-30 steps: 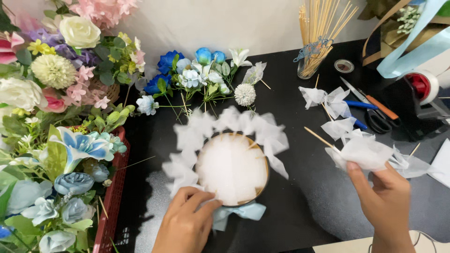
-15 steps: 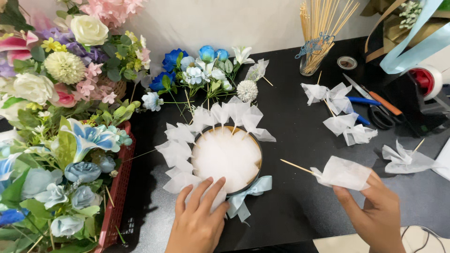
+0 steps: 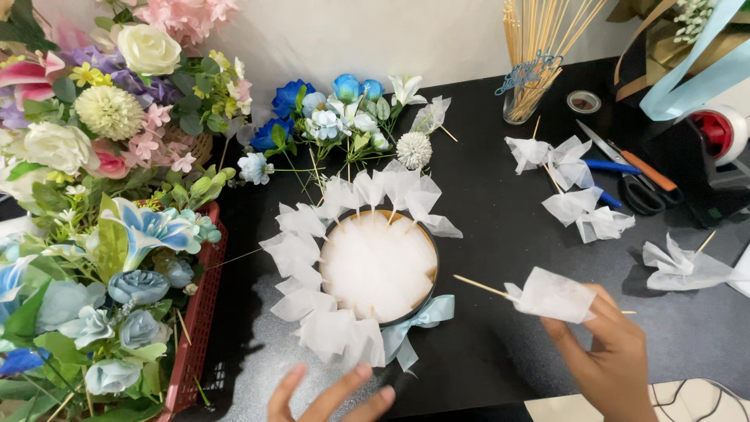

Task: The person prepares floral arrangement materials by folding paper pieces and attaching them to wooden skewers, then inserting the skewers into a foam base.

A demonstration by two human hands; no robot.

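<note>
The left hand (image 3: 332, 395) has slid off the round box (image 3: 380, 266), fingers released; the right hand (image 3: 617, 352) grasps a tulle pick (image 3: 547, 295).

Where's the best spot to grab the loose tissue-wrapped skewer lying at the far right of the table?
Take the tissue-wrapped skewer by its bare wooden tip, which sticks up and right, clear of the paper. Come from the right side: the tissue crumples, the stick does not.

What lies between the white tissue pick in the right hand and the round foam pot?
Nothing visible. The tissue pick in the right hand points its skewer across bare black table toward the foam pot, whose near-right rim is still free of tissue.
</note>
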